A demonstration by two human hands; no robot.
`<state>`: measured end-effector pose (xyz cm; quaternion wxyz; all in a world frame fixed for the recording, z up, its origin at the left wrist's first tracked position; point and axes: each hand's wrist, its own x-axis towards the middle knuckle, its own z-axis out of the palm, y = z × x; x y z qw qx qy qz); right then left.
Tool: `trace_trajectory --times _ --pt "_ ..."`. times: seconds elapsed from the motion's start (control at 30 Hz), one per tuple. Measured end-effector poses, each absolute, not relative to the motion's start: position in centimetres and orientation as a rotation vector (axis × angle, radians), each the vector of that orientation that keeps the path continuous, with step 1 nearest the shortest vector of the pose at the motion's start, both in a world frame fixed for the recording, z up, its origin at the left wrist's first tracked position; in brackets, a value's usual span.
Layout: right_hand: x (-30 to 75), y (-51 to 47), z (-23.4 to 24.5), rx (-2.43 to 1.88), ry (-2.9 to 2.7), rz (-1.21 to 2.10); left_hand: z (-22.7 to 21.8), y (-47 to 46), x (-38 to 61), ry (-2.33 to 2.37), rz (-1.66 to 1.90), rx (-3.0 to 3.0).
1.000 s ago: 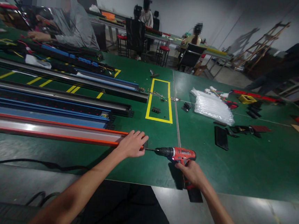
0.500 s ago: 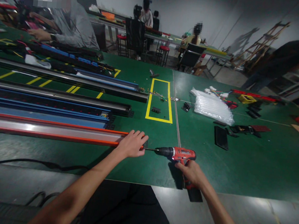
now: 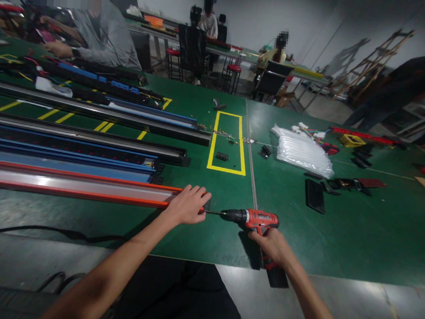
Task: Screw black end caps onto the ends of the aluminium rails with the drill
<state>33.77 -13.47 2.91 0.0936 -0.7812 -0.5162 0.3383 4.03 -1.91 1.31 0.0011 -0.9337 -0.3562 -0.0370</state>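
My left hand (image 3: pixel 189 205) is wrapped over the right end of a long orange-edged metal profile (image 3: pixel 83 186), beside a small black end piece (image 3: pixel 207 205) partly hidden by the fingers. In my right hand (image 3: pixel 274 245) is a red and black cordless drill (image 3: pixel 261 218), gripped by its handle and held level. Its long thin bit (image 3: pixel 214 213) points left and reaches the profile's end by my left fingertips. Whether the tip sits in a screw is too small to tell.
Blue and black profiles (image 3: pixel 154 147) lie behind the orange one. Small screws (image 3: pixel 218 131) and a black part (image 3: pixel 222 156) lie by a yellow-taped rectangle. To the right are a clear plastic bubble pack (image 3: pixel 302 151) and a black phone-like slab (image 3: pixel 314 195). A co-worker (image 3: pixel 112 34) sits across.
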Motion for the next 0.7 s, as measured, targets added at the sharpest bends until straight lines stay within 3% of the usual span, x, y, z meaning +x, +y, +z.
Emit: trace_trajectory --times 0.7 --pt "34.03 -13.51 2.66 -2.328 -1.523 1.038 1.44 -1.88 4.13 -1.113 -0.094 -2.937"
